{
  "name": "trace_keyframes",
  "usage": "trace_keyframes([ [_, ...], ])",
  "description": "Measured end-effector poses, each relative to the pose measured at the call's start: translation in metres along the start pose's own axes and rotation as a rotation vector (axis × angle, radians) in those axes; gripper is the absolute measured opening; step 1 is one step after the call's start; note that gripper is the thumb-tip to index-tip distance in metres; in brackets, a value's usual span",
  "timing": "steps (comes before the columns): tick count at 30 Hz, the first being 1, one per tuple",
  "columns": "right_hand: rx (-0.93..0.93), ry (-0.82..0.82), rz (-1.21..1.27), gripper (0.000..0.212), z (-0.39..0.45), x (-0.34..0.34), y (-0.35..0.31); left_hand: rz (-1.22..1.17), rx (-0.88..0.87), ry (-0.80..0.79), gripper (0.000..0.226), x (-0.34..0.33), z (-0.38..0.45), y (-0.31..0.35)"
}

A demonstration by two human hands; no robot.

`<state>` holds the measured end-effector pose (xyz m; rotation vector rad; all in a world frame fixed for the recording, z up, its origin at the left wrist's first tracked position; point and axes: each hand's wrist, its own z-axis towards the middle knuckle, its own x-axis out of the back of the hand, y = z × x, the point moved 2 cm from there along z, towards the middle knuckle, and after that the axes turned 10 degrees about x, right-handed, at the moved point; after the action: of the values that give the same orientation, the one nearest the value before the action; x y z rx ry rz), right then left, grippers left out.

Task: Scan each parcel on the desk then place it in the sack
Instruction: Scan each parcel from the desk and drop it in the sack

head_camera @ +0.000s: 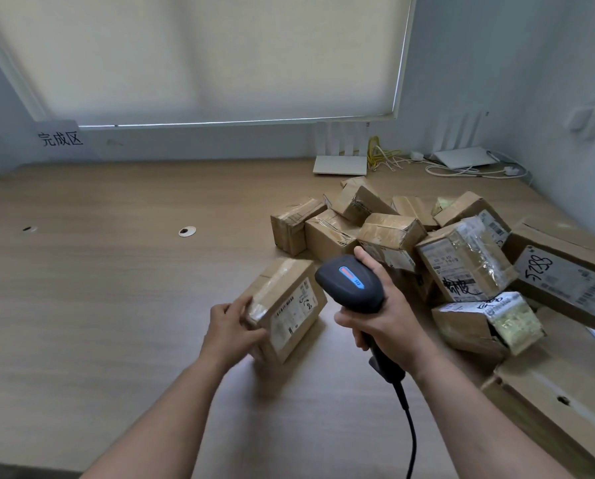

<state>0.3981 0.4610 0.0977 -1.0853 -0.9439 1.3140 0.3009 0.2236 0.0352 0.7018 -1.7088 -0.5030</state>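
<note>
Head view: left hand (232, 331) grips the near end of a small taped parcel (286, 307) resting on the desk (116, 271), turned so its white label (294, 314) faces right, likely for the read; right hand (380, 314) is wrapped tight round the handle of the black scanner (349, 283), whose head sits just beside that label, so the scan looks to be in hand. Pile of parcels (444, 257) waits right, well apart from the bare left side; no sack in view. Wooden desk, blind (202, 53) down, routers (340, 157) and cables at back, sign (60, 138) left on wall.
</note>
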Motion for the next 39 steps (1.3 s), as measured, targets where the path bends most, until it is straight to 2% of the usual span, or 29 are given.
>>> trace_keyframes([
  [2,-0.013,-0.005,-0.01,0.098,-0.001,0.0,0.002,-0.197,-0.009,-0.001,0.084,0.015,0.008,0.005],
  [7,-0.009,-0.027,0.023,0.094,0.004,-0.007,0.002,-0.491,0.008,-0.104,0.06,0.054,0.021,0.03],
  [16,-0.018,-0.084,0.083,0.093,0.006,-0.029,-0.004,-0.486,-0.099,-0.16,0.047,0.087,0.033,0.049],
  [39,-0.007,-0.093,0.088,0.092,0.0,-0.044,-0.011,-0.486,-0.135,-0.209,0.051,0.099,0.035,0.04],
])
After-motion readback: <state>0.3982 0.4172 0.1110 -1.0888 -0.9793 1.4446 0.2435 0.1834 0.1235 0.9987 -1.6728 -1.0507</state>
